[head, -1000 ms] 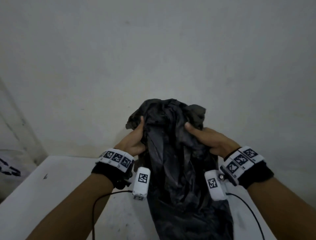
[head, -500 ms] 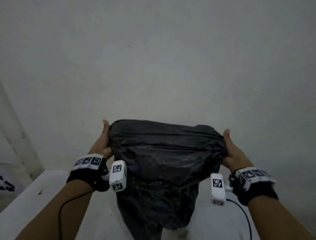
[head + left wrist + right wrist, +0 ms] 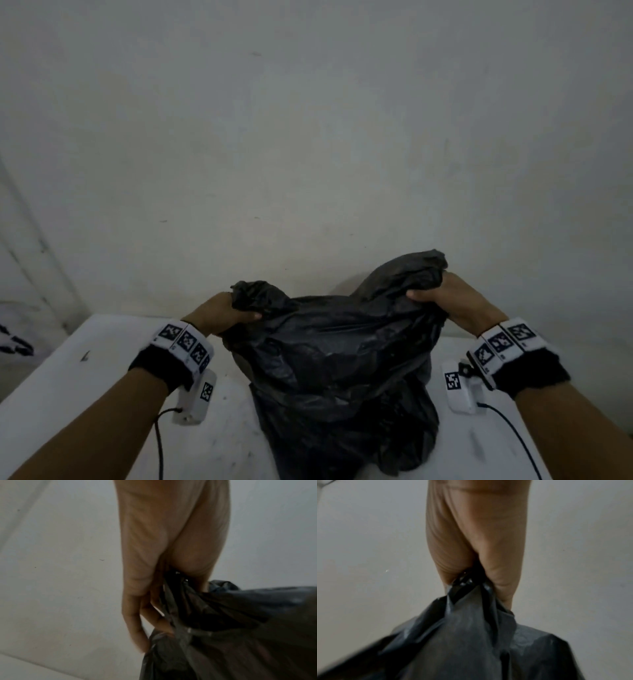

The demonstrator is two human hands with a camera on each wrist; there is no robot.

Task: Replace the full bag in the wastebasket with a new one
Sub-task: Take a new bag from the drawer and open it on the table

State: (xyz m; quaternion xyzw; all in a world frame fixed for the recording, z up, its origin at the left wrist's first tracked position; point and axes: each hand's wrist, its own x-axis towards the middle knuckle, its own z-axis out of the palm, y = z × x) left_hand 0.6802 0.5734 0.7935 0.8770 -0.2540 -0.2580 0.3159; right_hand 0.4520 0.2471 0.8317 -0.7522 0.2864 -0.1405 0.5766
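Left fingers (image 3: pixel 137 618): curled round a bunched corner of the black bag (image 3: pixel 335 363), thumb pressed over the gather
Right fingers (image 3: pixel 503 585): closed tight on the opposite bunched corner; plastic squeezes out below the fist
Left hand (image 3: pixel 222 313): at the bag's left upper corner, wrist band and small white camera just behind it
Right hand (image 3: pixel 455 301): at the bag's right upper corner, held a little higher than the left hand
Bag: hangs between the two hands, top edge stretched across, body sagging down in front of the white surface (image 3: pixel 68 370); whether its bottom touches that surface cannot be told
Wall (image 3: pixel 308 137): plain and pale, behind the bag
Wastebasket: not in view; whether it sits under the bag is hidden
Step in hand: judged to be spreading the bag's mouth by its two corners; whether this is the new bag or the full one cannot be told, though it looks limp and lightly filled
Next move calls for: keeping both gathers firm, parting the hands evenly so the mouth opens wide without tearing the thin plastic
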